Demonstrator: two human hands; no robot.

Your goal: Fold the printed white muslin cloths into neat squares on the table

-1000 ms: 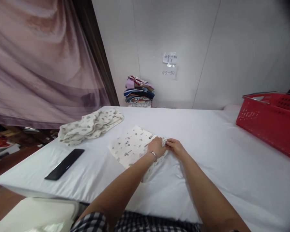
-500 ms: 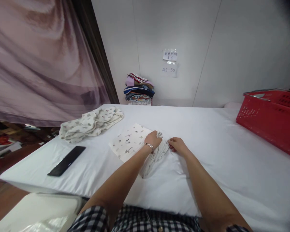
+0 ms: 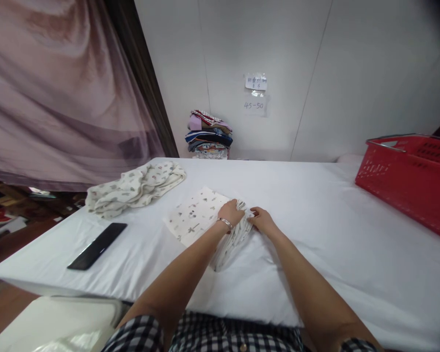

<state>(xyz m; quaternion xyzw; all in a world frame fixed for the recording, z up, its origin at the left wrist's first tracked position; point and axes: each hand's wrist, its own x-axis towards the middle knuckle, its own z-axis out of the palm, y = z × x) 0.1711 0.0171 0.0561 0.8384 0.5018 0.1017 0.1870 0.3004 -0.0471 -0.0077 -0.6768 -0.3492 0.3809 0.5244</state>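
A white cloth point(image 3: 191, 216) with small grey and brown prints lies folded on the white-covered table point(image 3: 326, 210). Its right side is a thick bundle of stacked layers. My left hand point(image 3: 231, 213), with a bracelet at the wrist, is closed over the top of this bundle. At the bundle's right edge, my right hand point(image 3: 263, 220) pinches the layers with bent fingers; its fingertips are partly hidden. A second crumpled cloth point(image 3: 135, 189) with a similar print rests farther left.
A black phone-like slab point(image 3: 97, 246) lies at the left front. The red basket point(image 3: 407, 181) stands at the right edge. Behind the table is a pile of folded fabrics point(image 3: 209, 137), below paper signs point(image 3: 255, 93) on the wall. A white plastic box point(image 3: 55, 320) sits at lower left.
My right hand has shifted slightly left and now meets the layered edge of the cloth. My left hand has kept its hold. The whole view has moved a little.
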